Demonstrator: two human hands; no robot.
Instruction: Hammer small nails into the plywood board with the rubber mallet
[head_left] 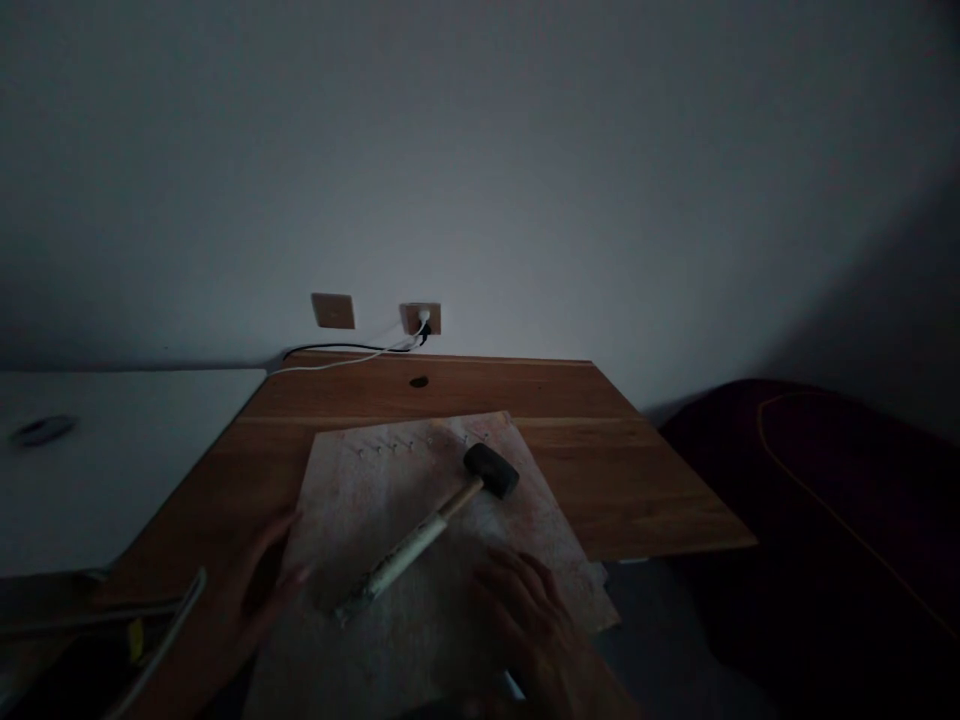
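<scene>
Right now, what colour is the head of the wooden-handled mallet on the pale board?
The mallet head is black; head view.

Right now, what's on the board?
A rubber mallet lies on the board, what look like nails line its far edge, right hand rests on it. The table beneath is hidden.

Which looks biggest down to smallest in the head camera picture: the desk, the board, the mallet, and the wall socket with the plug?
1. desk
2. board
3. mallet
4. wall socket, which looks smallest, but it is farthest from the camera, so its place is unsure.
</scene>
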